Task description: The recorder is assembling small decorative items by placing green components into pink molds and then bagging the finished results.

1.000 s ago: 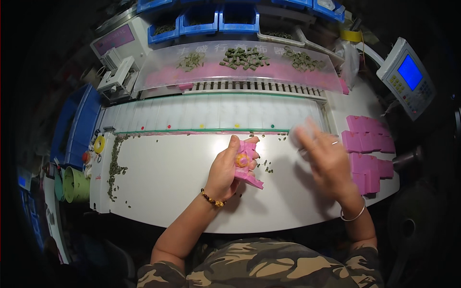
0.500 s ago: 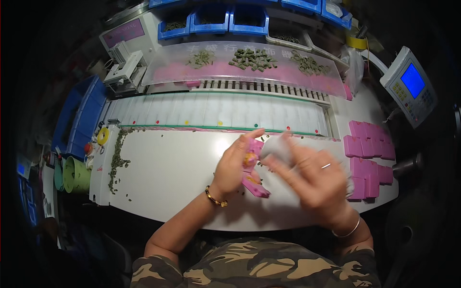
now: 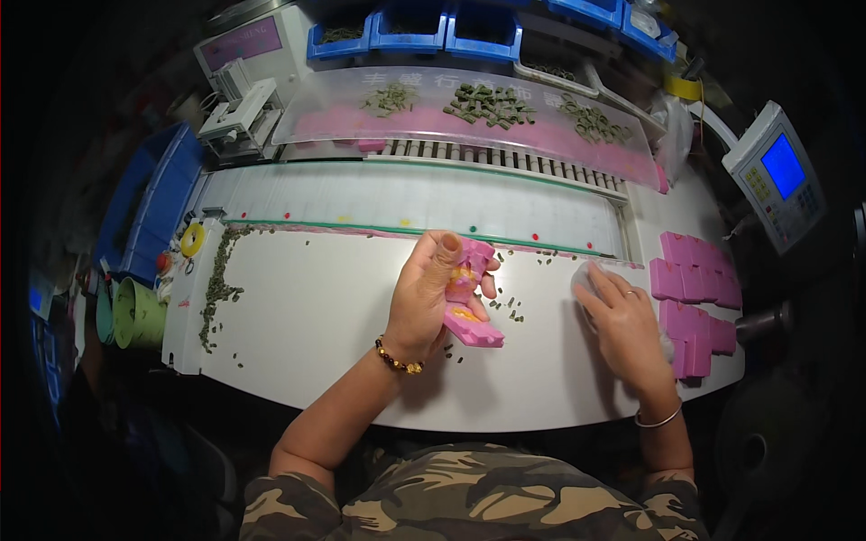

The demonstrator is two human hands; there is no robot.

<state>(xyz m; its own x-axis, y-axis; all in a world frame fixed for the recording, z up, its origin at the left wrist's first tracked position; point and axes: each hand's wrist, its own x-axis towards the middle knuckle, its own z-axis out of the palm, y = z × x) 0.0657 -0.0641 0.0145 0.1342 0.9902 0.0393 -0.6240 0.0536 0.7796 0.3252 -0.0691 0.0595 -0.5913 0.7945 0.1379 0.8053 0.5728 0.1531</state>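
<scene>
Left hand (image 3: 420, 299) grips mould (image 3: 464, 286), fingers behind, seemingly to splay it; right of mould, right hand (image 3: 624, 326) clutches cloth (image 3: 585, 281).

Over the table (image 3: 316, 316), the left hand (image 3: 419, 298) hides the back of the pink mould (image 3: 471, 335), whose orange patches (image 3: 465, 313) are too indistinct to make out, while the mould covers part of that hand. Toward the table's right side, the right hand (image 3: 627, 338) covers most of a pale wad (image 3: 582, 279); its kind cannot be told. On the table, the green bits (image 3: 216, 288) are too small to identify. Beyond the table, the upper edge cuts off blue bins (image 3: 586, 13); in front of the table, the lower edge cuts off the shirt (image 3: 505, 496)
</scene>
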